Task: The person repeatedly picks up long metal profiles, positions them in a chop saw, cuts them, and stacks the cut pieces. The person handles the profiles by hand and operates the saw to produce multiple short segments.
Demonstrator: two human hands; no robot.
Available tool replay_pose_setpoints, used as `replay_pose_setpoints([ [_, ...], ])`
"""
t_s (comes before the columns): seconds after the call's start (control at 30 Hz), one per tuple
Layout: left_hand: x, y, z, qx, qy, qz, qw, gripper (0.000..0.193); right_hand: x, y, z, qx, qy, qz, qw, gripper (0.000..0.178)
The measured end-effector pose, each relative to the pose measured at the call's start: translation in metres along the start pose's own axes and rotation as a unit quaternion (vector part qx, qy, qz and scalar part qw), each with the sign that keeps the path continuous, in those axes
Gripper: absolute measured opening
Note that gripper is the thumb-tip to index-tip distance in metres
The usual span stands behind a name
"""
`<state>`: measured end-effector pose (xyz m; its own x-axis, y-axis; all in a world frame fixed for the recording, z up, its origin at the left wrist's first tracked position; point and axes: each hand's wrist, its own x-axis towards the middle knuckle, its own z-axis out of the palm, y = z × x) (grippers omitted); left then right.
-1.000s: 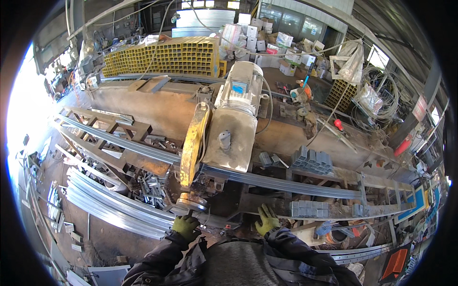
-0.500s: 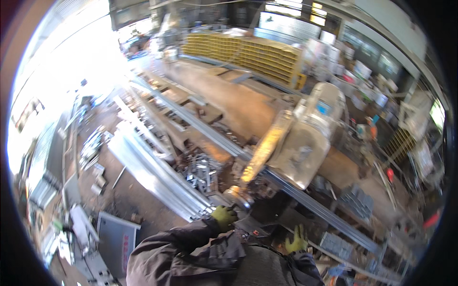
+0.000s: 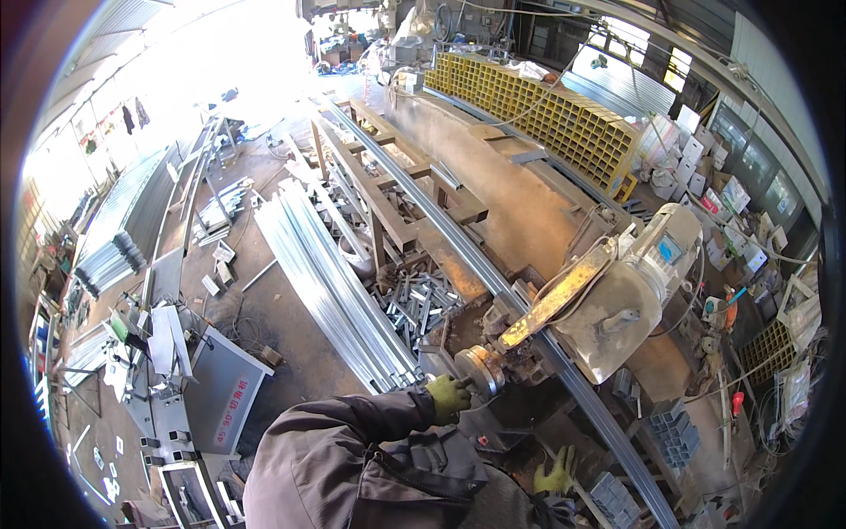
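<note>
My left hand (image 3: 449, 399), in a yellow-green glove, is beside a round, worn metal wheel (image 3: 481, 370) on a cutting machine. Its fingers look loosely apart with nothing visible in them; contact with the wheel is unclear. Lower right, my right hand (image 3: 555, 471), gloved alike, has its fingers spread and holds nothing. A bundle of cut grey tubes (image 3: 614, 499) lies close to it. The machine has a dusty motor housing (image 3: 608, 326) and a yellow guard (image 3: 555, 300). Long metal profiles (image 3: 423, 204) run diagonally beneath the guard.
Silvery lengths of metal (image 3: 335, 291) lie left of the machine, beside a pile of short offcuts (image 3: 419, 304). A grey panel (image 3: 231, 392) stands at lower left. Stacked yellow square tubes (image 3: 538, 110) are behind the rusty bench (image 3: 493, 189). More cut tubes (image 3: 674, 436) sit at right.
My view has swung left, so the machine and bench appear farther right, and the blur has gone. Both hands remain near the machine; my right hand's fingers stay spread.
</note>
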<state>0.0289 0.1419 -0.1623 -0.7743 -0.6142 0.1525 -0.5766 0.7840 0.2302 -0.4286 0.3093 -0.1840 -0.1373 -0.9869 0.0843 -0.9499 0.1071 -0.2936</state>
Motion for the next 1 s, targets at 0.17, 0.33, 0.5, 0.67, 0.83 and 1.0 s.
replay_pose_setpoints([
  [0.17,0.0025,-0.0004,0.0002,-0.021,-0.027,-0.017,0.999,0.041,-0.0009,-0.0015,-0.0015,0.003,-0.011,0.019,1.000,0.086],
  [0.33,0.0025,-0.0011,-0.0040,-0.003,-0.009,0.002,1.000,0.042,-0.0006,-0.0044,-0.0041,-0.011,-0.022,0.031,0.999,0.086],
  [0.5,0.0037,-0.0016,-0.0048,-0.015,0.002,0.007,1.000,0.043,0.0000,-0.0044,-0.0074,-0.010,-0.026,0.024,0.999,0.087],
  [0.67,0.0034,-0.0030,-0.0035,-0.015,0.002,0.008,1.000,0.042,0.0008,-0.0036,-0.0037,-0.008,-0.001,0.008,1.000,0.087],
  [0.83,0.0029,-0.0043,-0.0008,-0.012,0.027,0.016,0.999,0.042,0.0004,-0.0004,0.0003,-0.011,0.011,-0.004,1.000,0.086],
  [1.0,0.0029,-0.0038,-0.0013,-0.015,0.023,0.012,1.000,0.041,0.0007,0.0022,0.0018,-0.012,-0.006,0.009,1.000,0.088],
])
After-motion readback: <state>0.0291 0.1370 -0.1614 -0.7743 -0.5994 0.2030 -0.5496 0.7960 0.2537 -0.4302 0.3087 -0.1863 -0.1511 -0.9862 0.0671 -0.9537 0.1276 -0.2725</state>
